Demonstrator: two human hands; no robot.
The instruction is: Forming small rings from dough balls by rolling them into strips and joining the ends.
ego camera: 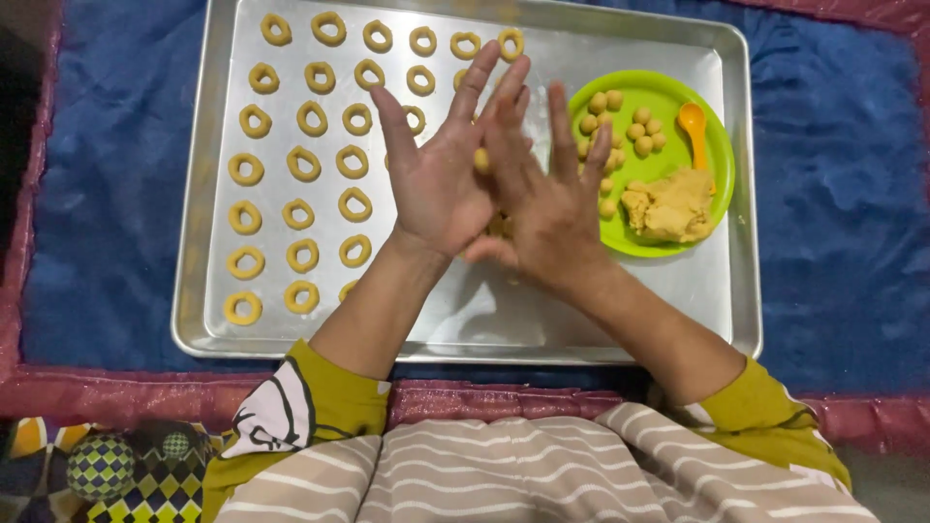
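Between two flat palms above a metal tray: a small piece of yellow dough (481, 161).

Pressed between left hand (438, 179) and right hand (544, 199), fingers straight and fanned, palms laid crosswise, dough just showing at the gap. Underneath, silver baking tray (465, 320) on blue cloth (833, 242). Rows of dough rings (302, 165) across tray's left half. On tray's right, green plate (712, 126) carrying small dough balls (639, 131), a dough lump (670, 205), an orange spoon (694, 126).
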